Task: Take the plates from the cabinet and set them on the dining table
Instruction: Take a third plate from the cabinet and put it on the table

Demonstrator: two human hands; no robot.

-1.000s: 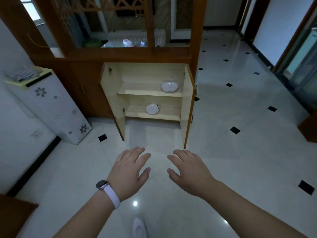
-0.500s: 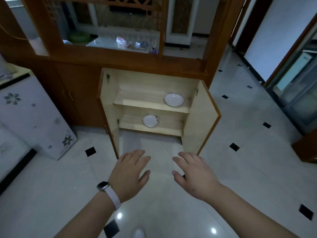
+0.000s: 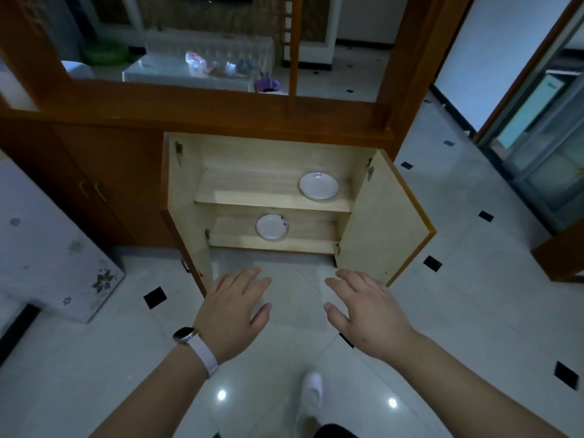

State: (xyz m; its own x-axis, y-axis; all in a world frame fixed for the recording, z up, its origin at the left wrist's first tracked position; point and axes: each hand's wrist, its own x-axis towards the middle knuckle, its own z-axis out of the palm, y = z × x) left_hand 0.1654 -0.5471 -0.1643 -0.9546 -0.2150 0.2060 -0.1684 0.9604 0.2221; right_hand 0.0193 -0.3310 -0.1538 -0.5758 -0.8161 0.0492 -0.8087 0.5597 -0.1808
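The left hand (image 3: 232,314) and right hand (image 3: 366,314) hover above the floor, fingers (image 3: 243,275) loosely spread, holding nothing. Both plates lie beyond them in the open cabinet (image 3: 275,159). The upper plate (image 3: 319,186) sits far right, closer to the right hand. The lower plate (image 3: 272,227) is nearer the left hand. The open doors (image 3: 382,222) flank the reach.

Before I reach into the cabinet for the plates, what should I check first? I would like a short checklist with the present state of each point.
1. Cabinet doors open: ok, both stand wide.
2. Upper plate clear to take: ok, unobstructed on the upper shelf.
3. Lower plate clear to take: ok, unobstructed on the lower shelf.
4. Left hand and right hand free: ok, open, holding nothing.
5. Hands at the plates: not ok, both short of the cabinet.
6. Dining table ready: cannot tell.
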